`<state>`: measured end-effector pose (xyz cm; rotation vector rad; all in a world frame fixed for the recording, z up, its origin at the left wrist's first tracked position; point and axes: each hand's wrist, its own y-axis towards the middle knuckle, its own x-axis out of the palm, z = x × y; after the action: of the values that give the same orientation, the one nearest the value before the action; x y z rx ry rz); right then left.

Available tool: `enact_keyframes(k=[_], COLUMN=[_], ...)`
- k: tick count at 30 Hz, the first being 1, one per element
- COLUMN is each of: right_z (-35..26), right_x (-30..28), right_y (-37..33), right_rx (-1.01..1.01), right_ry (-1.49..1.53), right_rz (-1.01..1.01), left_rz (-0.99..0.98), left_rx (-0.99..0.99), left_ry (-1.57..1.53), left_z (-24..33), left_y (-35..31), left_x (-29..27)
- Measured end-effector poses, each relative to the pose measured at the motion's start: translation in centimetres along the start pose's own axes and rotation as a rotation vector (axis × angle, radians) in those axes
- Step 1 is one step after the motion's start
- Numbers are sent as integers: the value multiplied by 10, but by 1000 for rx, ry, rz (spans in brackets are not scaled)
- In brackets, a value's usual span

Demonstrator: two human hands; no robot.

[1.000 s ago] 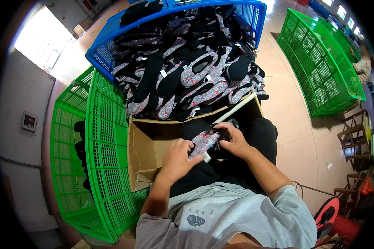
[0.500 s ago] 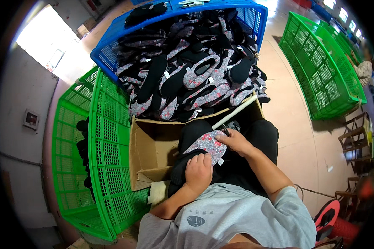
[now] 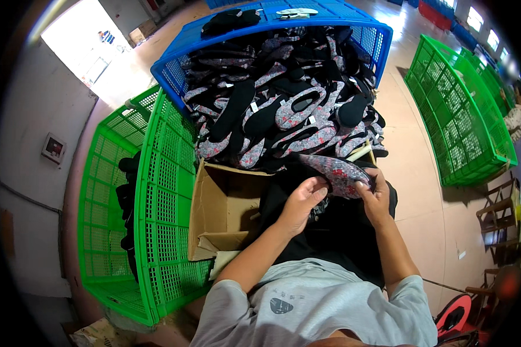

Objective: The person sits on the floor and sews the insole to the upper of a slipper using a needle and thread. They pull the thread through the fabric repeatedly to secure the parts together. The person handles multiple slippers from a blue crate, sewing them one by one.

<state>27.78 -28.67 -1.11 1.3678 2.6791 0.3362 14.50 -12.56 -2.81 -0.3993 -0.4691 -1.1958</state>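
A grey slipper with a red floral pattern [image 3: 341,173] is lifted above my lap, tilted, with its toe pointing up and left. My left hand [image 3: 302,203] grips its near left edge, thumb on top. At the other end my right hand [image 3: 377,199] pinches it between thumb and fingers. Whether the right hand also holds a small tool is hidden. Beyond my hands, a large pile of similar floral slippers with black soles [image 3: 298,110] fills a tipped blue crate [image 3: 162,72]. A pale rod [image 3: 362,151] sticks out behind the held slipper.
An open cardboard box [image 3: 214,199] stands left of my knees. Green mesh crates [image 3: 168,202] rise beside it, with black items [image 3: 130,202] inside. Another green crate [image 3: 463,115] stands at the right, near wooden stools [image 3: 498,202]. Far left, a person [image 3: 106,37] is at the bright doorway.
Both hands have raised the slipper off my lap, away from me and to the right, and turned it. The dark tool earlier at my right fingers no longer shows. The view has shifted.
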Motion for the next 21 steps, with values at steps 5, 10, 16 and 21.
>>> enact_keyframes(k=[5, 10, 16, 21], right_z=[-11, -5, -1, 11], right_x=[-9, 4, 33, 42], right_y=[-4, -19, -51, -63], right_rx=[25, 48, -52, -72], right_ry=[-277, -350, -354, -302], right_rz=[53, -121, -253, -420], left_rz=[36, 241, 371, 301], left_rx=[-175, -284, -364, -448], left_ry=[-423, -383, -426, -443], left_z=[-42, -56, -38, -22], left_y=[19, 3, -30, -50], left_x=[14, 0, -16, -41])
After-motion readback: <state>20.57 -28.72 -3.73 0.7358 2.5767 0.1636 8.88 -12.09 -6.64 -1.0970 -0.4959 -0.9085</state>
